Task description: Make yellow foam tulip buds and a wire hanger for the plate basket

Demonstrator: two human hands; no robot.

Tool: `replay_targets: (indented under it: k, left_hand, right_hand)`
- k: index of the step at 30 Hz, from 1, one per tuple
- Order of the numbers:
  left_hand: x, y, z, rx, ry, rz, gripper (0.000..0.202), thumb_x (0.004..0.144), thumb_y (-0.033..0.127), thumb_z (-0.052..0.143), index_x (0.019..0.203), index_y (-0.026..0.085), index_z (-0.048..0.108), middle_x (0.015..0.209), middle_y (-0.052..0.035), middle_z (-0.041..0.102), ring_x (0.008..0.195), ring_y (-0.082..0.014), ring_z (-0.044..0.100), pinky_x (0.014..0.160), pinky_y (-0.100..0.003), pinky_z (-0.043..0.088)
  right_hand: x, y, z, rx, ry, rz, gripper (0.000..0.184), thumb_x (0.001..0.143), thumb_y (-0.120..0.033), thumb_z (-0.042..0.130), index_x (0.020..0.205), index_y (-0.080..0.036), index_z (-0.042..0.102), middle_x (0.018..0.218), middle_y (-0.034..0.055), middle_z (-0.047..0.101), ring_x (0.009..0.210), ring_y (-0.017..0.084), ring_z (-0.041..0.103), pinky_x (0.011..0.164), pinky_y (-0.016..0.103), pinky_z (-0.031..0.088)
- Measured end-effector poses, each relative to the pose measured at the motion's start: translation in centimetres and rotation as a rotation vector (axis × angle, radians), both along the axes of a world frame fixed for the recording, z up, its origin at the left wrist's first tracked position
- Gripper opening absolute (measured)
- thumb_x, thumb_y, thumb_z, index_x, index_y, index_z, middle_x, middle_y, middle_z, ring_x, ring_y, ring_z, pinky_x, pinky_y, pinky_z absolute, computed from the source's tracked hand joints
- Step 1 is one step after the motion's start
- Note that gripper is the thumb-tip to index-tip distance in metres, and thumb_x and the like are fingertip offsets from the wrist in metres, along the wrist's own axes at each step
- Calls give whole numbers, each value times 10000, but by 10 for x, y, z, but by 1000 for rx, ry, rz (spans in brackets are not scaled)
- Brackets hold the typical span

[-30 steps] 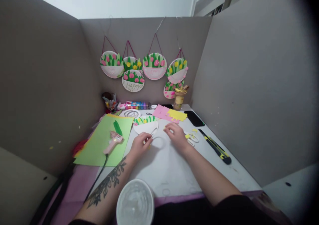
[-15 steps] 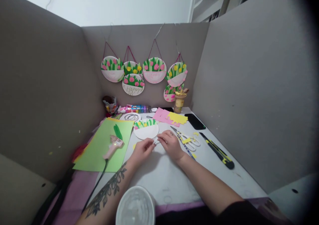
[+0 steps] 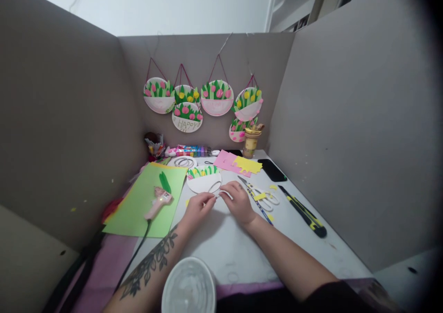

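Note:
My left hand [image 3: 200,207] and my right hand [image 3: 237,201] meet over the table, fingertips pinched on a thin pale band [image 3: 215,185]. The band curves up in an arc between them; its exact kind I cannot make out. Just behind my fingers lies a white paper-plate basket [image 3: 203,182] with green paper leaves and small yellow and pink flowers along its top. White scissors [image 3: 266,201] and a blue patterned pencil-like stick [image 3: 260,207] lie to the right of my right hand. A pink glue gun [image 3: 158,206] rests left of my left hand.
Green paper sheets [image 3: 145,202] lie under the glue gun. On the right are a utility knife [image 3: 304,213] and a black phone [image 3: 272,170]. Pink paper [image 3: 226,160] and yellow paper [image 3: 246,164] lie behind. A round white container [image 3: 188,287] stands nearest me. Finished baskets [image 3: 217,106] hang on the partition.
The pale band now rises in a visible arc above my fingertips. Both hands stay close together in nearly the same spot; the whole view has shifted slightly.

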State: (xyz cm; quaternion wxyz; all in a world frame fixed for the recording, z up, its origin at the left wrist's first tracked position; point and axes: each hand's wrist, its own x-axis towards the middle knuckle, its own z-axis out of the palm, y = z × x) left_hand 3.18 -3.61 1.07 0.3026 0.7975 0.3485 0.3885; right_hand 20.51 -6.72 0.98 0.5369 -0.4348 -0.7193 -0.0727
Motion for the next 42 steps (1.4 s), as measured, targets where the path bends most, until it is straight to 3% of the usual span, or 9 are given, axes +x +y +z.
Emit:
replay_targets:
  k: [10,16,26,29,32,37,42]
  left_hand:
    - [0,-1,0,74,16,9,204,849,291,510,823,171,672,772,-31,681,693,-127,582,664,-226,431]
    - [0,-1,-1,80,9,13,208,852,293,504,829,175,673,767,-29,680,682,-125,580,652,-224,432]
    - [-1,-2,1,116,43,23,210,860,297,499,818,181,669,751,-24,672,674,-120,569,649,-223,422]
    - [-1,-3,1,108,42,28,211,862,293,494,818,181,667,757,-25,674,680,-123,571,652,-227,421]
    - [-1,-2,1,106,37,40,219,859,306,492,830,180,668,779,-34,682,691,-130,577,665,-236,428]
    - [-1,-3,3,100,63,64,233,861,317,483,834,183,671,794,-36,685,713,-139,585,679,-243,432]
    - [0,-6,6,107,107,151,216,848,302,492,800,190,670,787,-26,680,697,-134,578,680,-241,425]
  right_hand:
    - [-5,0,-2,10,-14,23,130,844,-110,509,797,-206,583,768,43,571,800,181,534,741,330,470]
    - [-5,-1,-4,22,-13,-13,78,834,-142,556,882,-198,584,807,55,608,829,194,534,766,346,465]
    - [-6,1,-6,-1,44,18,86,842,-140,520,789,-205,537,751,38,563,796,187,530,730,335,465]
    - [-6,0,-6,4,47,-4,47,838,-175,545,876,-201,558,791,49,577,819,194,539,745,346,471]
    - [-6,-1,-5,0,7,-25,142,845,-182,544,975,-210,595,844,62,594,852,198,544,771,354,473]
    - [-7,-4,-2,21,-22,-43,111,834,-156,548,853,-219,638,783,55,583,796,189,537,742,342,474]
    - [-9,-6,1,-11,-35,-21,134,826,-137,531,861,-211,637,788,54,594,805,191,533,746,344,468]
